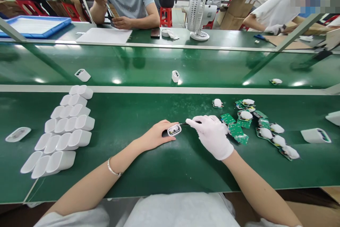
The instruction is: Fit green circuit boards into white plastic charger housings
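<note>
My bare left hand (156, 135) is closed around a small white plastic housing (174, 130), its open end facing me with parts showing inside. In my white-gloved right hand (212, 135) is a thin dark tool (183, 124), its tip at the housing's rim; the tool's kind I cannot make out. To the right of the glove lie several green circuit boards (235, 129), some with white pads on top. Rows of white housings (62, 140) stand on the left of the green table.
A lone white housing (315, 135) lies at the far right, and a white oval piece (18, 134) at the far left. Behind a pale ledge (148, 89), more housings (175, 76) rest on a green strip. A white fan (198, 11) and a seated person (132, 2) are across the bench.
</note>
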### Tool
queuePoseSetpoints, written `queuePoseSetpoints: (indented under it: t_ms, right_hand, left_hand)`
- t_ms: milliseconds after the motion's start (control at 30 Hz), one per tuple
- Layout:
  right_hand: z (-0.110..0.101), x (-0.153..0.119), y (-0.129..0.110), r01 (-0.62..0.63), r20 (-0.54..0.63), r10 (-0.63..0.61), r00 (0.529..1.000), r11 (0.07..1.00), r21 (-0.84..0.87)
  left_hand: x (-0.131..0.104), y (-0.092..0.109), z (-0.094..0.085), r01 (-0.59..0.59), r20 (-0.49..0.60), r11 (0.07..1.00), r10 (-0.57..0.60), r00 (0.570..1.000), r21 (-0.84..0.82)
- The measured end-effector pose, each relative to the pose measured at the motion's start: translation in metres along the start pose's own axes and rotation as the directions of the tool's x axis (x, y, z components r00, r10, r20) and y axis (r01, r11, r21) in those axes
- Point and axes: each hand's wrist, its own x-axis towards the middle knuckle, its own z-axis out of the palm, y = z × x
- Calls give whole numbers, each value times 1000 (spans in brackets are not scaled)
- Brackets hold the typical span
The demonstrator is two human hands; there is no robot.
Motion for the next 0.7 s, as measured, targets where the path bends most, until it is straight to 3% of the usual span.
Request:
queuePoseSetpoints:
  t_ms: [400,700]
  right_hand:
    - [-1,1,-2,84,-12,-84,996,996,34]
    - [1,-1,-5,46,-13,-46,999,998,43]
  left_hand:
    - [-1,-3,2,-1,-12,1000,1,1000,-6]
    - [0,-5,2,25,25,999,-25,999,-24]
